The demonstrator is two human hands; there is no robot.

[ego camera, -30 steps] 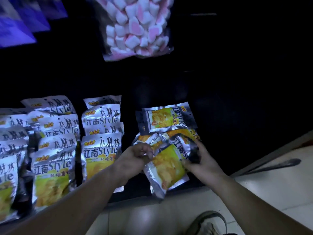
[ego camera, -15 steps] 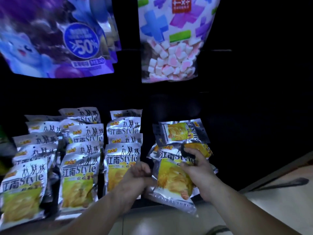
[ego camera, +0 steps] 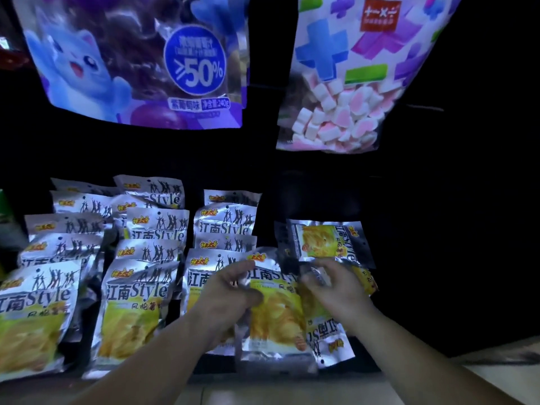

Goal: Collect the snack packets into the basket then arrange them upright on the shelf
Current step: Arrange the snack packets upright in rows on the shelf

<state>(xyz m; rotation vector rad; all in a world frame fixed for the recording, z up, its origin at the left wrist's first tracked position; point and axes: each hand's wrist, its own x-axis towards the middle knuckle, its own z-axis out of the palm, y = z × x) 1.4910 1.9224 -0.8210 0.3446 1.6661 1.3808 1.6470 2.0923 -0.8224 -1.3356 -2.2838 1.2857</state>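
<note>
- Purple bag (ego camera: pixel 140 62), marshmallow bag (ego camera: pixel 359 83): tops cut off by the upper edge.
- Leftmost packet (ego camera: pixel 29 314): cut by the left edge.
- Front packet (ego camera: pixel 274 314): left side hidden behind the left hand (ego camera: pixel 230 296).

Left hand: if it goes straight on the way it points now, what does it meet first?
Probably the sideways packet behind the held packet that the left hand grips; depth is unclear.

Left hand (ego camera: pixel 230 290), right hand (ego camera: pixel 336 287): curled grips.

left hand (ego camera: pixel 230 290) grips snack packet (ego camera: pixel 274 314) | right hand (ego camera: pixel 336 290) grips its other side | packet upright beside packet rows (ego camera: pixel 137 302)
</note>
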